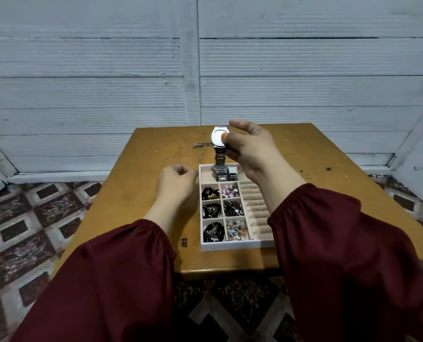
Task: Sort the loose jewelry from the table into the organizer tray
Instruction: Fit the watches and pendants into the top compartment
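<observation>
Watch (217, 140) is pinched at its case by R hand (249, 149), thumb on the dial, above the 12 o'clock end of organizer tray (230, 245). Long axis is approx. vertical: case up, dial toward the camera, bracelet hung straight down into the tray's wide top compartment; contact w/ its floor cannot be told. L hand (175, 181) is rested on table (131, 193) at the tray's 10 o'clock, fingers curled under; grip content cannot be told. Chain (201, 144) is laid flat at 11 o'clock, beyond the tray.

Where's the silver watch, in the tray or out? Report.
Partly in: the right hand holds the watch upright, strap end down in the far tray compartment.
</observation>
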Demonstrator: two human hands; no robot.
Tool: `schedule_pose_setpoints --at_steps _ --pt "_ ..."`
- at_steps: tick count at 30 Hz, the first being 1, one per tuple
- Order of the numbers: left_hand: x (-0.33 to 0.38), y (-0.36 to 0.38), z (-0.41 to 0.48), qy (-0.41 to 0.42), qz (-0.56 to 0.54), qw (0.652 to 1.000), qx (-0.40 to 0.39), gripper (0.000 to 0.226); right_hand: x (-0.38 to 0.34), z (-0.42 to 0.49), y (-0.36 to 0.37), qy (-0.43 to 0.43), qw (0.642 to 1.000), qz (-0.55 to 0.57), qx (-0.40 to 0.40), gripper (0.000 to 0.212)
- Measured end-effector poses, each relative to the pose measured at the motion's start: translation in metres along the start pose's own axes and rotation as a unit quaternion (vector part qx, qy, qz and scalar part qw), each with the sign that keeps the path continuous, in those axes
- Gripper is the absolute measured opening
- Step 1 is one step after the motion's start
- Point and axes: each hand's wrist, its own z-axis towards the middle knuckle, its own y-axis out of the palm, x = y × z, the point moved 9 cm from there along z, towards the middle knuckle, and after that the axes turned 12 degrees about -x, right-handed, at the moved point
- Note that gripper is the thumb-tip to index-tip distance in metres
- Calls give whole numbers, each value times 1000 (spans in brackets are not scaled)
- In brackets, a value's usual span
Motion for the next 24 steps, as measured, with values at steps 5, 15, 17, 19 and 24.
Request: schedule_pose_setpoints --at_steps 5,15,17,19,24 --pt "-25 -9 23 -19 6 1000 6 20 21 22 11 39 998 -59 -4 39" --pt "-22 5 37 78 471 878 -36 45 53 46 19 82 987 -141 -15 40" --pt "-30 7 41 55 473 877 -61 50 54 49 19 86 983 -160 -14 40" --pt "-33 6 43 42 463 883 -65 52 55 50 17 96 978 -183 -15 39" --pt "-34 5 43 41 459 886 -51 53 53 50 12 117 963 -243 -22 36"
